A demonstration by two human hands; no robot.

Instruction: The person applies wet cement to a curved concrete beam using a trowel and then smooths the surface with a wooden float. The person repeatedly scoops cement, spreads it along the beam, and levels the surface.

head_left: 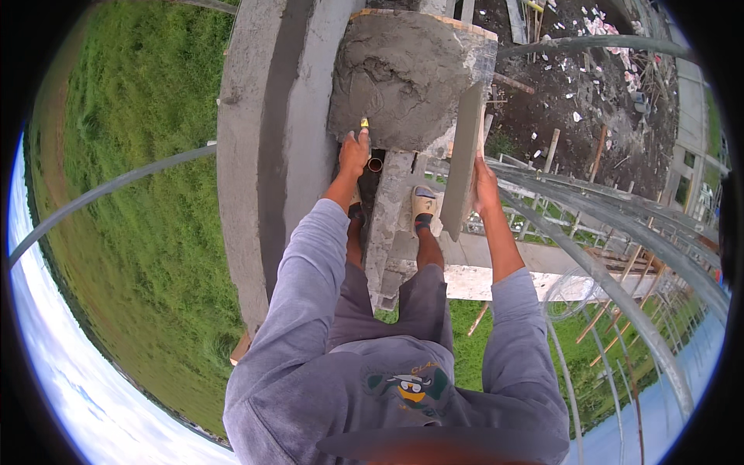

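Note:
My left hand [354,153] is closed around the handle of a trowel, whose yellow part shows just past the fingers. The trowel's blade [364,94] lies on wet grey mortar and is smeared with it. That mortar [418,66] is heaped on a board with a worn, orange-edged rim [479,32]. With my right hand [486,187] I grip a long flat board [463,163] by its right side. Tilted on edge, it has a grey, mortar-coloured face, and its upper end is beside the heap's right edge. My right fingers are partly hidden behind it.
A concrete ledge [240,155] with a smoothed strip runs along my left, with grass beyond and below. My sandalled feet [424,203] stand by a narrow concrete beam [385,225]. Metal scaffold pipes [620,209] cross on the right, above rubble-strewn ground [573,101]. A pipe end [376,164] sits below the mortar.

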